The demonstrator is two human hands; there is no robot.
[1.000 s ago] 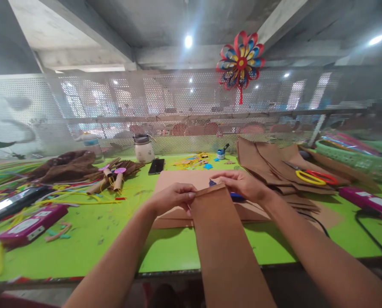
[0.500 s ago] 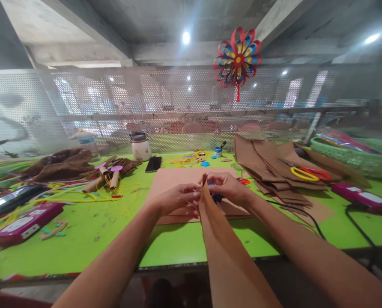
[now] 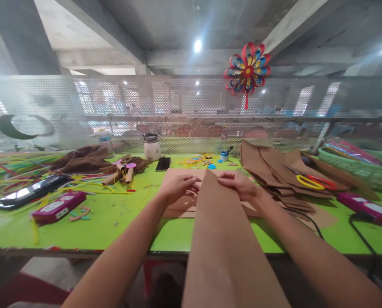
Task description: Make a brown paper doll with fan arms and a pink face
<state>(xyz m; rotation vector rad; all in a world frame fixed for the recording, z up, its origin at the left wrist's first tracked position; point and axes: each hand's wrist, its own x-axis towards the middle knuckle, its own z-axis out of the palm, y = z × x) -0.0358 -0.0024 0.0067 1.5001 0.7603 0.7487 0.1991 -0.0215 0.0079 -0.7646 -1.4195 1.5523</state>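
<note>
A long strip of brown kraft paper (image 3: 223, 239) rises from near my body over the table edge, its broad face toward me and its far end narrowed to a corner. My right hand (image 3: 240, 185) pinches it near that end, thumb on the front and the other fingers partly behind. At the strip's left edge is my left hand (image 3: 181, 188), fingers loosely curled and apart, fingertips close to the paper; contact there is hard to make out. Flat brown sheets (image 3: 174, 212) lie beneath both hands on the green table (image 3: 120, 231).
Right: a brown paper stack (image 3: 268, 167), yellow-and-red-handled scissors (image 3: 309, 182), a purple power strip (image 3: 366, 208) and a green basket (image 3: 358, 171). Left: another purple power strip (image 3: 59, 207), paper rolls (image 3: 128, 173) and colored strands. Behind: a phone (image 3: 163, 164), a pot (image 3: 151, 147) and a small blue jar (image 3: 224, 155).
The paper strip has turned from edge-on to broad face toward me. My left fingers have come off its top, while my right thumb now presses on its front. The view has shifted left.
</note>
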